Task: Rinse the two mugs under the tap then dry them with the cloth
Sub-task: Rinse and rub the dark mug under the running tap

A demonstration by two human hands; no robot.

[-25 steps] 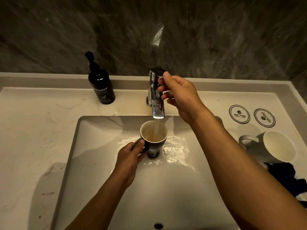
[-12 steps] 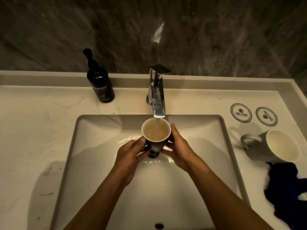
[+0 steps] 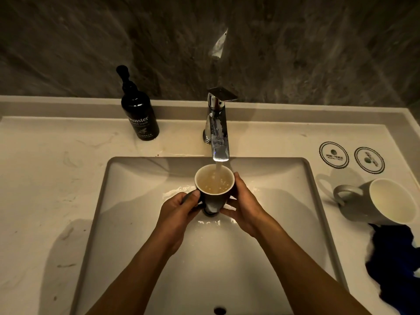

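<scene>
A dark mug (image 3: 212, 201) with a pale inside is held upright over the white sink (image 3: 136, 201), directly under the chrome tap (image 3: 218, 128). Water runs from the spout into the mug, which is nearly full. My left hand (image 3: 179, 212) grips the mug's handle on its left side. My right hand (image 3: 244, 208) cups the mug's right side. A second grey mug (image 3: 361, 205) stands on the counter at the right, its handle pointing left. A dark blue cloth (image 3: 393, 264) lies crumpled just in front of the grey mug.
A black hand-wash pump bottle (image 3: 138, 114) stands on the counter left of the tap. Two round coasters (image 3: 351, 157) lie at the back right. The marble counter (image 3: 45, 178) surrounds the sink, with a dark stone wall behind.
My right hand left the tap lever and came down to hold the mug's right side. The mug rose closer to the spout and has filled further.
</scene>
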